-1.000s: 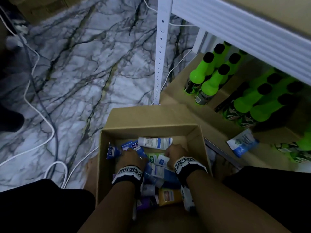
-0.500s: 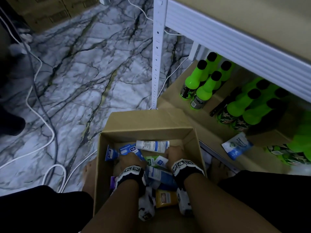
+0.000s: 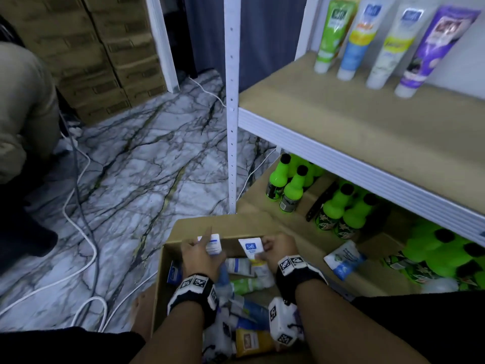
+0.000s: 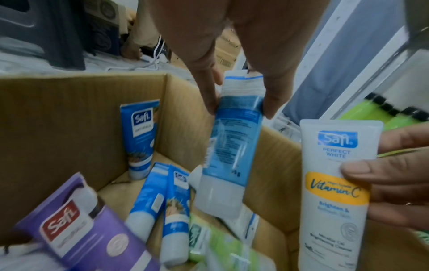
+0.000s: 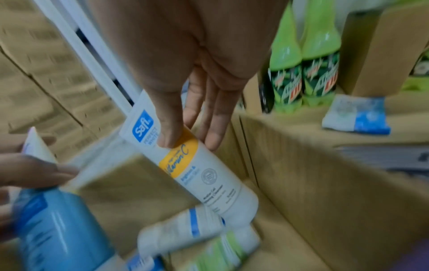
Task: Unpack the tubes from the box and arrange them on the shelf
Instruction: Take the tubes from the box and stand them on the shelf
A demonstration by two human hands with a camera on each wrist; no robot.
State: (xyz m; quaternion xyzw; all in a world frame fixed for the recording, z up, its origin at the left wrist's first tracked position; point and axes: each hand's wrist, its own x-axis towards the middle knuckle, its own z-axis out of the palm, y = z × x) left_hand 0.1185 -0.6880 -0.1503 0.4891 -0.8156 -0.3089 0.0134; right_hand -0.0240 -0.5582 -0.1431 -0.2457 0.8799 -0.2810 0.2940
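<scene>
An open cardboard box (image 3: 168, 261) on the floor holds several tubes (image 4: 176, 210). My left hand (image 3: 199, 254) pinches a blue and white tube (image 4: 232, 146) by its crimped end, cap down, above the box. Beside it my right hand (image 3: 275, 249) grips a white tube with a yellow band (image 5: 190, 165) (image 4: 334, 192), also lifted over the box. The tan shelf board (image 3: 367, 127) at upper right carries several tubes (image 3: 354, 40) that stand on their caps along the back wall.
Green bottles (image 3: 291, 185) and a blue-white pouch (image 3: 343, 258) fill the lower shelf. A white shelf post (image 3: 231, 114) rises just beyond the box. Cables (image 3: 78, 219) trail over the marble floor. Stacked cartons (image 3: 105, 48) and another person's clothing (image 3: 23, 106) are at left.
Both hands were down among the tubes in the box; now each has lifted out a tube. The head view has tilted up, which brings the upper shelf into sight.
</scene>
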